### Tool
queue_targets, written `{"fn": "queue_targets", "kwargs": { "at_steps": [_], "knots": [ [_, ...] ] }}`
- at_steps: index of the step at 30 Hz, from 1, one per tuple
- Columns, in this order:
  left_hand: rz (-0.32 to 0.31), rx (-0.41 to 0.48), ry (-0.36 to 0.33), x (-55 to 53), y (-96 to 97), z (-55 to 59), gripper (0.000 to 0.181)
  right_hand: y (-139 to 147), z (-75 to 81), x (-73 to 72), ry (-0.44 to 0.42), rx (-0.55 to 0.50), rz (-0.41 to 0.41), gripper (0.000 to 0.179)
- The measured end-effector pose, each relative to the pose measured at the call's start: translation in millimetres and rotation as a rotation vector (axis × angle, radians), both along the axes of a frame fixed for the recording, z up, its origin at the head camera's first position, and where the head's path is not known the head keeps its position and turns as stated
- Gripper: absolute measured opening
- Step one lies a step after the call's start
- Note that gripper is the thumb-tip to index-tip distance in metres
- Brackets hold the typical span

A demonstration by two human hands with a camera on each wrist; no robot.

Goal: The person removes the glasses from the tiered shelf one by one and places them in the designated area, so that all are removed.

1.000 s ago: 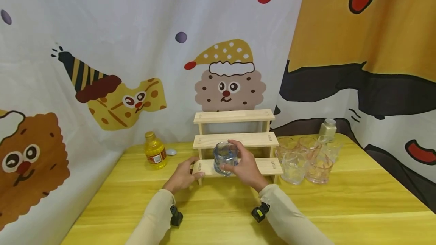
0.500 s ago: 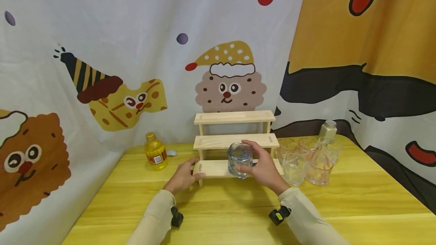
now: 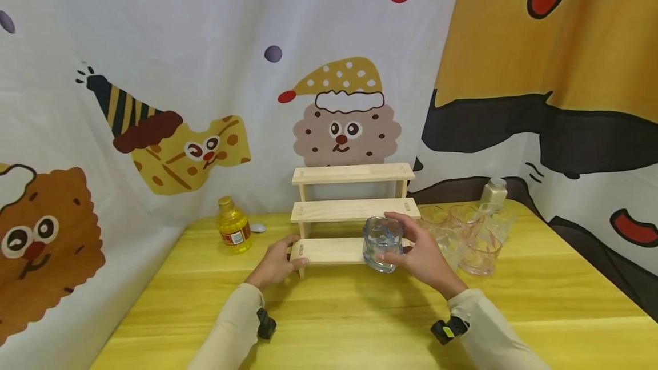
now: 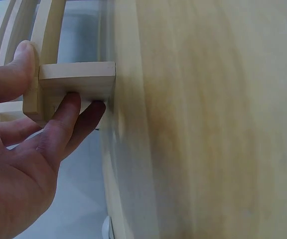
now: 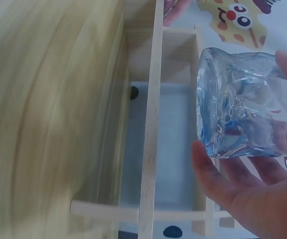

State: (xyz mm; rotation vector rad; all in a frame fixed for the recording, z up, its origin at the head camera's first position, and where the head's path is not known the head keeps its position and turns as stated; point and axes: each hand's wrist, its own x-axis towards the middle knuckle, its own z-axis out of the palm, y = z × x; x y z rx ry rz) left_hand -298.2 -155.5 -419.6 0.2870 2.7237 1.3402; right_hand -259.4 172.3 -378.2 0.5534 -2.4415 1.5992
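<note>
A three-step wooden display rack [image 3: 329, 250] stands on the table. My left hand [image 3: 274, 264] grips the left end of its lowest step. In the left wrist view the thumb [image 4: 23, 67] lies on the board and the fingers [image 4: 64, 117] press against the side panel [image 4: 78, 72]. My right hand [image 3: 426, 253] holds a clear, blue-tinted glass cup [image 3: 382, 243] upright at the right part of the lowest step. In the right wrist view, a gap shows between the cup's base [image 5: 206, 102] and the front board [image 5: 153, 109].
Several clear and pinkish glass cups [image 3: 480, 253] cluster right of the rack, with a pale-filled jar [image 3: 494, 192] behind them. Left of the rack stand a yellow bottle [image 3: 233, 227] and a white spoon [image 3: 258, 228]. A printed curtain [image 3: 205, 44] hangs behind the table.
My right hand has carried the blue-tinted glass cup rightward along the lowest step, from near its middle toward its right end. The left hand keeps its grip on the rack.
</note>
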Motion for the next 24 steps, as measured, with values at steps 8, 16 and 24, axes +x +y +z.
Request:
{"fn": "queue_targets", "kwargs": {
  "at_steps": [8,16,24],
  "knots": [
    [0.011,-0.017,-0.001,0.5,1.2,-0.3,0.063,22,-4.0,9.5,0.037,0.045,-0.006,0.08],
    [0.007,0.013,-0.011,0.5,0.1,-1.1,0.062,39,-0.5,17.7,0.078,0.066,-0.008,0.081],
    [0.013,0.009,-0.014,1.8,1.0,-0.7,0.061,58,-2.5,26.1,0.092,0.087,-0.023,0.084]
  ]
}}
